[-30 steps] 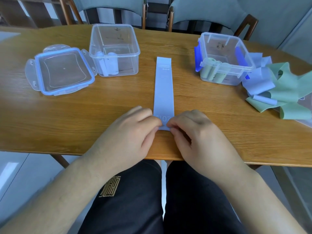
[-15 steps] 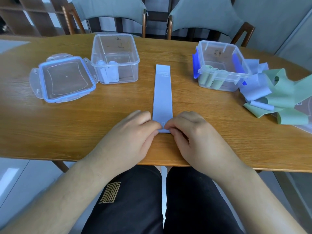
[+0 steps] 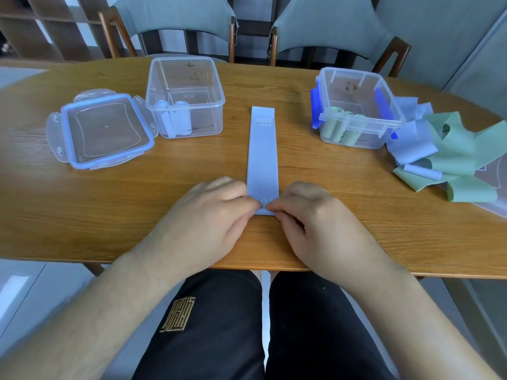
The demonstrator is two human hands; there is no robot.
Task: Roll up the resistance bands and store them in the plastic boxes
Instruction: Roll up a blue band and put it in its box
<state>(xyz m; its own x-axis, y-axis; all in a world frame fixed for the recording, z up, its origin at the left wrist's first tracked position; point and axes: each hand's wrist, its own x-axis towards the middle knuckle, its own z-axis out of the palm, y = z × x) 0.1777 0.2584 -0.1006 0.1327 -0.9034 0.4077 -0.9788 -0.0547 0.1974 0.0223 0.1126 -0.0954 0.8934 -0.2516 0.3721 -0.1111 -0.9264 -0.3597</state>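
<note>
a: where is the band being worked on?

b: a pale blue band (image 3: 262, 157) lies flat on the wooden table (image 3: 82, 215). it runs straight away from the person. its far end sits between the two boxes and its near end is close to the table's front edge.

a: and the hands?

b: both are on that near end. the left hand (image 3: 208, 223) comes in from the left, with its thumb and forefinger curled and pinching the band's left corner. the right hand (image 3: 318, 229) grips the right corner the same way. their fingertips almost meet at the middle of the strip. the fingers cover the very end, so i cannot tell whether it is turned over.

a: what about the boxes?

b: the clear box (image 3: 185, 97) stands open, far left of the band, with rolled blue bands (image 3: 175, 119) upright inside against its near-left wall. its blue-rimmed lid (image 3: 101, 130) lies flat just to its left, touching or nearly touching it. the box with blue latches (image 3: 356, 105) stands open, far right of the band, and holds rolled green bands (image 3: 343, 130).

a: anything loose?

b: a heap of unrolled bands (image 3: 452, 154), green and pale blue tangled together, lies right of the latched box and reaches the table's right side.

a: and beyond the table?

b: two grey-green chairs (image 3: 175, 20) with wooden frames stand at the far side. the person's black shorts (image 3: 219, 325) show below the near edge.
</note>
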